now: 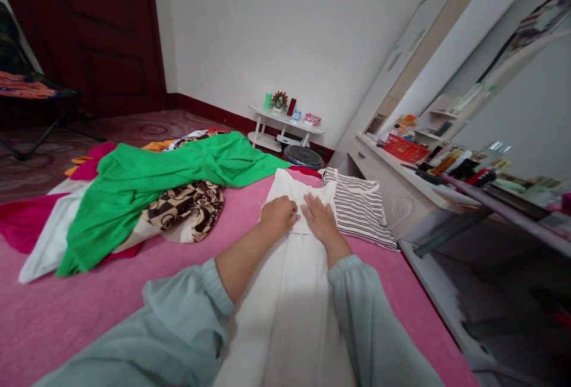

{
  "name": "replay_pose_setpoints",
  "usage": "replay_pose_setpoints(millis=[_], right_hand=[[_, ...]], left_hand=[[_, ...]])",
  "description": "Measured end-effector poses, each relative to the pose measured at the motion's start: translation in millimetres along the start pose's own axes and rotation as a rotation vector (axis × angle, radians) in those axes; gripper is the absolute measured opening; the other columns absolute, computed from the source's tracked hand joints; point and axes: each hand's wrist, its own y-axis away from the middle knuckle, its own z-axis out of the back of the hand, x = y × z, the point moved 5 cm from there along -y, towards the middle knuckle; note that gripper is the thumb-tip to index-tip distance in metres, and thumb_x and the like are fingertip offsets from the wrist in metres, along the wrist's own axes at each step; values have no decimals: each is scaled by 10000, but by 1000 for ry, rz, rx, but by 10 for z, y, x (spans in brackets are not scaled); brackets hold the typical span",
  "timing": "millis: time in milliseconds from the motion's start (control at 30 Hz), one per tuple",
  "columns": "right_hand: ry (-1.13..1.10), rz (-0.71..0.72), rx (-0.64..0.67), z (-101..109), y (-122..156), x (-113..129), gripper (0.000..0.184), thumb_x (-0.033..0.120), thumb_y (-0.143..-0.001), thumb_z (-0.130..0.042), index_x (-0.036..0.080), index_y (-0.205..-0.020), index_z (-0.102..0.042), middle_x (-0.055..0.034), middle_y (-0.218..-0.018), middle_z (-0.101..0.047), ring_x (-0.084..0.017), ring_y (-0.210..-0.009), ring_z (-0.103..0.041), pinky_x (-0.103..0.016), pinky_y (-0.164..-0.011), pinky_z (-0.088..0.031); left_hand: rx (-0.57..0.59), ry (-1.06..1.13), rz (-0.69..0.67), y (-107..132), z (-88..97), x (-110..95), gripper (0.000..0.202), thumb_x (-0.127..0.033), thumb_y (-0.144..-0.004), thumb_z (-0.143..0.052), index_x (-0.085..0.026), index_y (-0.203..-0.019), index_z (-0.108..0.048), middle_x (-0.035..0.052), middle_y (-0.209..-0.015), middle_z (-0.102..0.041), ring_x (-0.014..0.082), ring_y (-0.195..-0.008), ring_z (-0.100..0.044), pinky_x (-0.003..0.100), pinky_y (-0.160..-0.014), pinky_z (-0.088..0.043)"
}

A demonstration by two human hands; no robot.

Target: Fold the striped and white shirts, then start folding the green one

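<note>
A long white dress (300, 280) lies stretched out on the pink bed cover (243, 220), its upper part away from me and its lower part running towards me. My left hand (279, 216) rests on the upper part, with its fingers curled in on the cloth. Beside it, my right hand (319, 218) lies flat on the same cloth, fingers apart. Just right of the dress is a folded striped shirt (363, 208), black on white. The cloth directly beneath both palms is hidden.
To the left is a heap of clothes with a green garment (178, 167) on top and a brown patterned cloth (191, 211) below. A cluttered dressing table (397, 182) stands close on the right. Beyond the bed are a small white shelf (285, 118) and a round dark object (303, 156).
</note>
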Motion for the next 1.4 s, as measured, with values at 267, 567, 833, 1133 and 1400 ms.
replay_pose_setpoints(millis=[267,567,833,1133,1400], right_hand=[[119,-118,82,-169,-54,-58,588,478,-988,-188,200,-1505,-224,-37,-1574,-193,-231,-1436,-185,-488,-1145,-141],[199,-115,15,-33,452,-90,611,474,-990,-168,147,-1499,-248,-107,-1565,-217,-236,-1447,-140,-452,-1150,-105],[121,-213,156,43,935,-65,653,495,-976,-183,133,-1519,-159,-59,-1591,-84,-259,-1462,-25,-505,-1144,-170],[-81,66,218,349,1835,-70,584,447,-975,-280,170,-1489,-291,-90,-1570,-178,-231,-1446,-171,-458,-1165,-194],[-245,321,188,879,2969,88,461,266,-935,-439,376,-1382,-462,-4,-1507,-355,-200,-1390,-327,-451,-1152,-284]], left_hand=[[191,235,-50,-25,-95,232,665,-497,-605,-803,-239,-1197,-646,63,-1071,-632,233,-968,-614,278,-807,-468],[14,373,60,118,-94,462,404,-218,-708,-735,-140,-1098,-662,61,-1014,-654,156,-863,-624,227,-756,-485],[-143,288,144,427,56,438,145,-149,-776,-616,-161,-917,-647,16,-794,-645,139,-708,-585,240,-671,-446],[36,286,-256,1128,431,448,299,-69,-804,-506,-184,-987,-713,81,-1083,-651,185,-1033,-593,283,-932,-453],[384,269,-515,2123,958,283,382,-197,-819,-607,-360,-1159,-668,34,-1389,-504,241,-1252,-481,364,-1054,-381]])
